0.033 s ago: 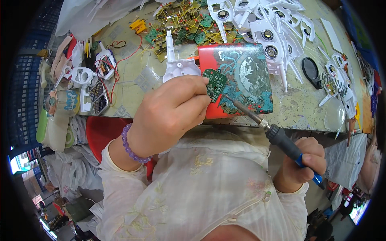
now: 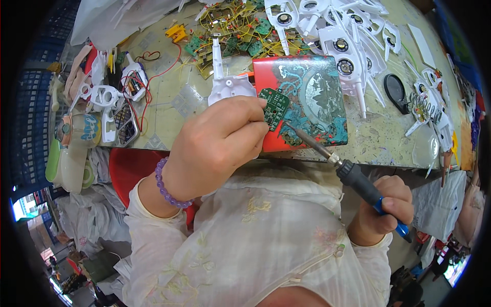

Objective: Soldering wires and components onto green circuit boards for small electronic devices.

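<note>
My left hand (image 2: 220,138), a purple bead bracelet at its wrist, pinches a green circuit board (image 2: 275,106) by its left edge. In my right hand (image 2: 386,207) is a soldering iron (image 2: 358,179), gripped by its blue and black handle. Its tip points up and left, close by the board's lower right edge; whether they touch I cannot tell. Beneath both lies a flat red block (image 2: 319,87) with a stained teal patterned top. Just beyond my left hand rests a white plastic housing (image 2: 231,88) with a long narrow stem, partly hidden by the hand.
Wired circuit boards (image 2: 245,30) are heaped at the far middle. White plastic housings (image 2: 350,51) pile up at the far right, near a black oval ring (image 2: 395,89). A red wire (image 2: 166,69) curls across the left of the table (image 2: 171,120). A jar (image 2: 84,130) stands at the left edge.
The circuit board has turned slightly in my left hand. The soldering iron's handle has shifted a little to the left.
</note>
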Demonstrator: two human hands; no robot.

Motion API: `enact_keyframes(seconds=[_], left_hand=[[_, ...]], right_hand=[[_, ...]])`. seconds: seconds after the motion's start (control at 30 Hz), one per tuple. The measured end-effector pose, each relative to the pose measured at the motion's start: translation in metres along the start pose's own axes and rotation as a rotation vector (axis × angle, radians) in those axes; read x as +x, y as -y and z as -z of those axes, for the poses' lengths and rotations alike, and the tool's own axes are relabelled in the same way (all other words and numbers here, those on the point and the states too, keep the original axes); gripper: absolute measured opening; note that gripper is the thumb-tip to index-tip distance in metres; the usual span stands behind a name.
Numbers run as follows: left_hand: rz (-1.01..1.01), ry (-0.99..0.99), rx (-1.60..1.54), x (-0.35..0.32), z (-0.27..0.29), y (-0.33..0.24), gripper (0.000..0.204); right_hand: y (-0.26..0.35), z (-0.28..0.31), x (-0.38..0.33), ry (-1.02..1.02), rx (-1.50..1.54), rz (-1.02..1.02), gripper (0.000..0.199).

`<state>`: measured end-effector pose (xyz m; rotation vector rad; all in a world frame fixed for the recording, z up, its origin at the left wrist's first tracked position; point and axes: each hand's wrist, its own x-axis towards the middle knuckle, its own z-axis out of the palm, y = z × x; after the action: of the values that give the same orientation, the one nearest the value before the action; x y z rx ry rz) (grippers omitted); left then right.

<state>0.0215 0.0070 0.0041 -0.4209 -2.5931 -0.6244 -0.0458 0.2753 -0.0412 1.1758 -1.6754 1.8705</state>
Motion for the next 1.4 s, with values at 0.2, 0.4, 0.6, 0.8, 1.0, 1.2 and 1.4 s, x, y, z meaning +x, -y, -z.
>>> enact_keyframes(seconds=[0.2,0.4,0.6,0.8,1.0,1.2,1.4], left_hand=[[0.011,0.053,0.010,-0.002,0.003,-0.001,0.022],[-0.010,0.061,0.056,-0.003,0.001,0.000,0.024],[-0.029,0.047,0.070,-0.002,-0.001,-0.001,0.023],[-0.024,0.058,0.077,-0.002,-0.001,-0.001,0.022],[-0.031,0.058,0.091,-0.001,-0.001,-0.001,0.022],[-0.014,0.047,0.087,0.000,-0.002,0.001,0.023],[-0.020,0.038,0.102,0.001,-0.004,-0.001,0.021]], right_hand=[[-0.002,0.005,0.003,0.192,0.027,0.101,0.034],[-0.001,0.004,0.007,0.264,0.007,0.129,0.034],[-0.001,0.004,0.008,0.278,-0.012,0.151,0.034],[-0.001,0.006,0.008,0.301,-0.021,0.152,0.035],[0.001,0.007,0.010,0.338,-0.044,0.178,0.035],[0.001,0.008,0.013,0.414,-0.091,0.222,0.037],[0.000,0.008,0.005,0.263,-0.105,0.239,0.037]])
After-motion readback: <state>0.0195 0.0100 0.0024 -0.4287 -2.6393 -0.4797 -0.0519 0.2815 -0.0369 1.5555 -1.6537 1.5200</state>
